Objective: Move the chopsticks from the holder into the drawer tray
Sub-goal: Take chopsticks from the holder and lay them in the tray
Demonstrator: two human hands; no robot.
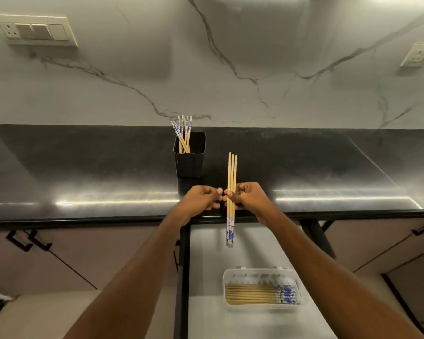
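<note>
A black square holder stands on the dark countertop with several bamboo chopsticks leaning in it, their blue-and-white ends up. My right hand grips three chopsticks upright over the counter's front edge, patterned ends pointing down. My left hand is beside them with fingers curled, its fingertips close to the bundle; whether they touch is unclear. Below, the open drawer holds a white tray with several chopsticks lying flat in it.
The dark countertop runs left to right under a marble backsplash. A switch plate sits on the wall at upper left and a socket at upper right. Cabinet handles flank the drawer.
</note>
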